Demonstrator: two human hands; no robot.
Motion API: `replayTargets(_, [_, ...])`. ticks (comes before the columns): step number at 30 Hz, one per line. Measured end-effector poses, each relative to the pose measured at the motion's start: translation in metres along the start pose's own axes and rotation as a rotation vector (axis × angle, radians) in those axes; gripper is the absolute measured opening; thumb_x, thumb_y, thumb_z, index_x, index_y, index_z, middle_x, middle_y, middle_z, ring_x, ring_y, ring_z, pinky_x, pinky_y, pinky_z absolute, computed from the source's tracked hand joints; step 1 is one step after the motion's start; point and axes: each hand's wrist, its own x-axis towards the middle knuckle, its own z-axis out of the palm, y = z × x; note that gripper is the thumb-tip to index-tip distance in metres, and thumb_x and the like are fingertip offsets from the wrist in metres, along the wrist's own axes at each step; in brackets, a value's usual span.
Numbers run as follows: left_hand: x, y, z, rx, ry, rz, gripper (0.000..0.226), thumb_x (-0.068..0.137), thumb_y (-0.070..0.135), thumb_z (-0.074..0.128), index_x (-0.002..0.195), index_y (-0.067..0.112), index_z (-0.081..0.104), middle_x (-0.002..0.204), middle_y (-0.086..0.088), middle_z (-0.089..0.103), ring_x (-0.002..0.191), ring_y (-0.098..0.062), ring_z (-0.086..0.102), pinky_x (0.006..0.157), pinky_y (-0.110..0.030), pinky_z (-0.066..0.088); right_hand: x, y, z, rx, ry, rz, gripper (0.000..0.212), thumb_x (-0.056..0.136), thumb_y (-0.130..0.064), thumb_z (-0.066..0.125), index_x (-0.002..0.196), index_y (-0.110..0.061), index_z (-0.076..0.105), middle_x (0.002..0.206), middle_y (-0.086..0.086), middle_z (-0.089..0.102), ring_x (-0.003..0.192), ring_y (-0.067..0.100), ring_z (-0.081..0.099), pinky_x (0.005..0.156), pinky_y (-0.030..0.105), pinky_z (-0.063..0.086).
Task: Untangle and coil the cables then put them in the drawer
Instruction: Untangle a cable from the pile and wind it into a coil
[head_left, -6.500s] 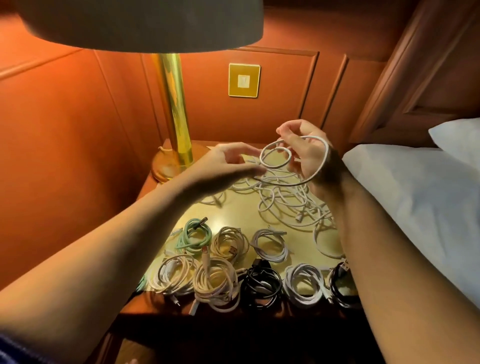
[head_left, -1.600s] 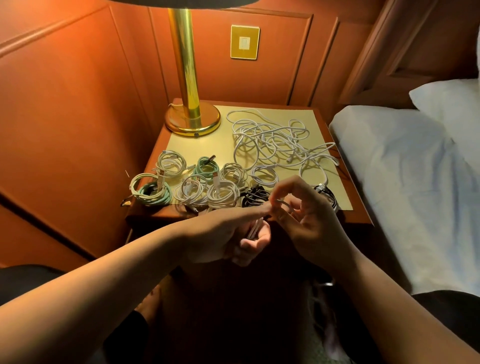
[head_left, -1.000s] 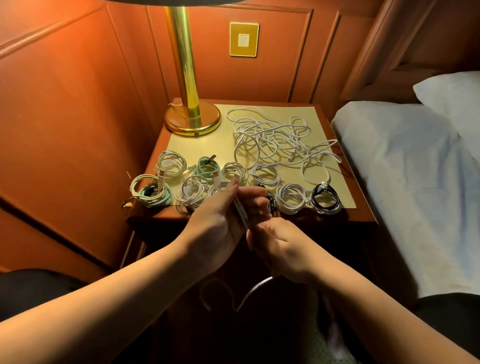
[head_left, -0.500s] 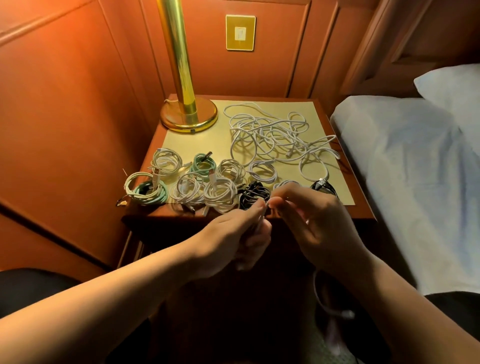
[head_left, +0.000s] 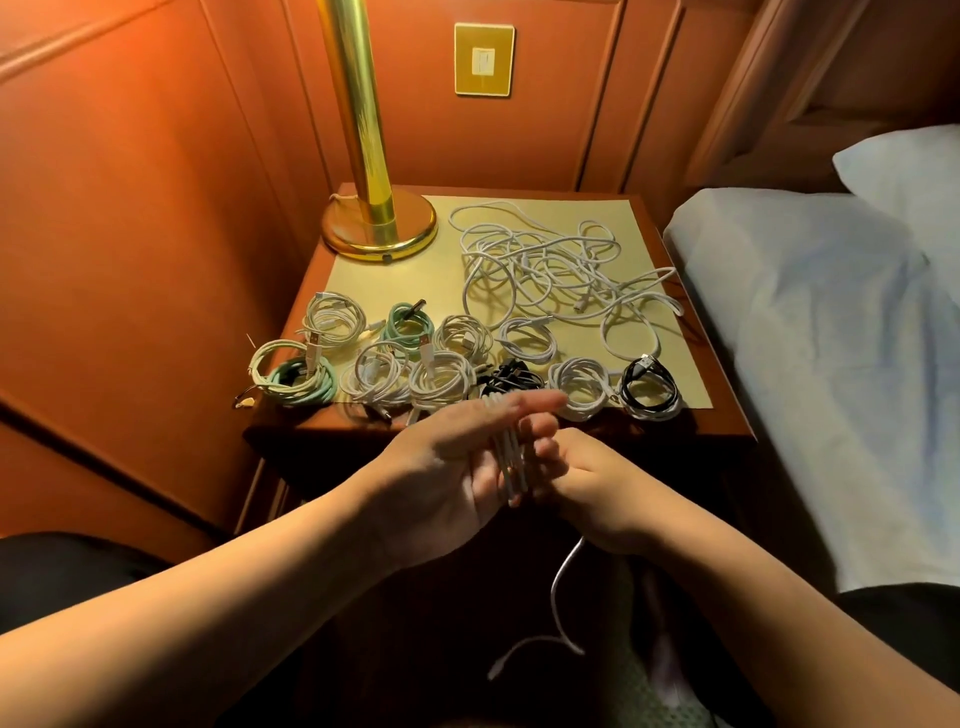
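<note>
The left hand has opened flat with white cable wound round its fingers; the right hand pinches the cable, its tail still dangling, coil unfinished.

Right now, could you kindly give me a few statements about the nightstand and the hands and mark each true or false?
1. A white cable is wound in loops around the left hand's straight fingers. True.
2. The brass lamp base stands at the near right corner of the nightstand. False: it stands at the far left.
3. A loose tangle of white cables lies behind the coiled cables. True.
4. Every coil on the nightstand is white. False: there are also green and black coils.
5. The right hand rests flat on the bed. False: it is at the cable beside the left hand.
</note>
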Motion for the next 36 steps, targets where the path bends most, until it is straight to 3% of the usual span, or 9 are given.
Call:
replayTargets(3, [0.004,0.002,-0.002,0.037,0.016,0.09,0.037,0.094,0.016,0.048,0.1,-0.002,0.079,0.089,-0.013,0.072,0.08,-0.021,0.073,0.079,-0.033,0.062,-0.008,-0.014,-0.004,-0.085,-0.024,0.02,0.053,0.1,-0.055,0.039,0.069,-0.024,0.068,0.059,-0.005,0.054,0.058,0.009,0.049,0.064,0.034,0.036])
replayTargets(6, [0.007,-0.001,-0.005,0.089,0.023,0.176,0.038,0.097,0.017,0.046,0.106,-0.003,0.076,0.1,-0.018,0.075,0.091,-0.025,0.075,0.089,-0.035,0.061,-0.017,-0.028,-0.005,-0.246,0.034,0.002,0.047,0.102,-0.047,0.039,0.075,-0.022,0.069,0.055,-0.001,0.054,0.051,0.008,0.046,0.054,0.037,0.035])
replayTargets(11, [0.015,0.015,-0.018,0.356,0.15,0.412,0.034,0.102,0.019,0.045,0.121,-0.003,0.063,0.107,-0.014,0.076,0.104,-0.025,0.073,0.094,-0.032,0.058,-0.034,-0.045,0.006,-0.143,0.03,0.106,0.029,0.108,-0.032,0.047,0.085,-0.019,0.056,0.055,0.003,0.059,0.048,0.015,0.053,0.049,0.039,0.044])
replayTargets(14, [0.014,0.023,-0.035,0.897,0.219,0.597,0.028,0.106,0.019,0.045,0.12,0.004,0.065,0.109,-0.011,0.076,0.109,-0.025,0.071,0.101,-0.038,0.054,-0.042,-0.051,0.007,-0.352,0.055,-0.109,0.03,0.108,-0.041,0.046,0.084,-0.025,0.055,0.061,0.001,0.059,0.052,0.012,0.055,0.052,0.038,0.044])
replayTargets(17, [0.007,0.03,-0.037,1.193,0.046,0.376,0.036,0.107,0.027,0.038,0.104,0.009,0.069,0.091,-0.013,0.071,0.089,-0.023,0.069,0.086,-0.042,0.054,-0.045,-0.052,0.001,-0.459,0.271,-0.386,0.025,0.108,-0.04,0.042,0.089,-0.03,0.053,0.06,-0.011,0.045,0.05,0.01,0.046,0.05,0.025,0.03])
replayTargets(21, [0.001,0.019,-0.019,0.972,-0.183,0.069,0.053,0.108,0.036,0.028,0.08,0.007,0.063,0.064,-0.017,0.049,0.059,-0.025,0.047,0.061,-0.029,0.04,-0.04,-0.044,-0.011,-0.444,0.522,-0.48,0.027,0.11,-0.032,0.044,0.092,-0.019,0.059,0.067,-0.009,0.053,0.053,0.011,0.05,0.05,0.026,0.037])
replayTargets(26, [0.002,0.009,-0.011,0.529,-0.305,-0.093,0.045,0.103,0.04,0.04,0.067,0.015,0.05,0.059,-0.001,0.032,0.051,-0.015,0.028,0.051,-0.026,0.031,-0.026,-0.034,-0.017,-0.114,0.492,-0.364,0.028,0.109,-0.032,0.047,0.09,-0.015,0.06,0.075,0.013,0.056,0.066,0.04,0.052,0.062,0.058,0.045])
replayTargets(30, [0.001,0.009,-0.006,0.178,-0.197,-0.06,0.042,0.103,0.036,0.044,0.066,0.018,0.047,0.054,0.005,0.031,0.045,-0.007,0.03,0.044,-0.021,0.029,-0.013,-0.025,-0.013,-0.028,0.395,-0.229,0.035,0.108,-0.039,0.048,0.089,-0.013,0.061,0.075,0.024,0.051,0.067,0.042,0.047,0.061,0.06,0.041])
replayTargets(36, [0.001,0.015,0.008,-0.117,0.151,0.106,0.046,0.101,0.029,0.047,0.087,0.0,0.079,0.078,-0.008,0.073,0.065,-0.015,0.071,0.068,-0.029,0.064,-0.008,-0.017,0.013,-0.134,0.129,-0.047,0.037,0.102,-0.041,0.041,0.08,-0.021,0.063,0.07,-0.004,0.059,0.067,0.012,0.052,0.069,0.039,0.043])
